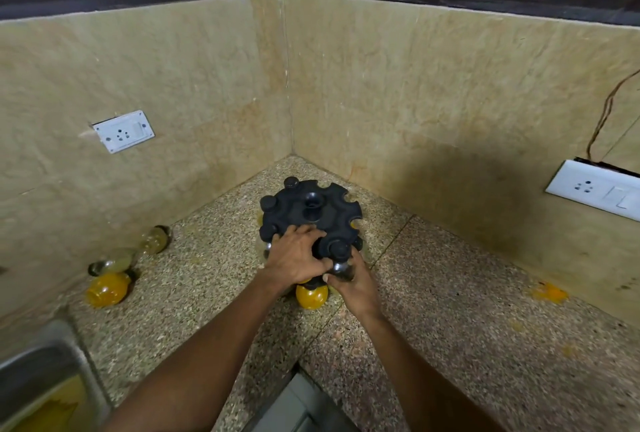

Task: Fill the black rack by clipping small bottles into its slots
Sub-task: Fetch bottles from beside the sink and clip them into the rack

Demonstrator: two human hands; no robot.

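- The black rack (310,211) stands in the corner of the speckled stone counter (433,293), a round top plate with notched slots around its edge.
- Left hand (294,256) presses down flat on the near rim of the rack, fingers spread over the plate, clamped on the rack itself.
- Right hand (356,284) is wrapped around a small bottle (337,267) at the near edge, its black cap (336,247) poking up through a slot; the grip is closed on that bottle.
- Four black caps show above the top plate in all: three along the left rim and the one at the right hand.
- The slots on the far and right side of the plate show as bare notches.
- Below the hands, one bottle with yellow contents (311,296) hangs at the rack's lower level, just under the wrists.
- Over by the left wall, three loose bottles lie on their sides: a yellow-filled one (107,289), a nearly clear one (112,260) touching it, and another pale one (154,239) further back.
- Bottom left, a steel sink (41,372) holds a pool of yellow liquid.
- Yellow smears mark the counter at right (549,293).
- Two white wall sockets: one left (123,131), one right (595,194).
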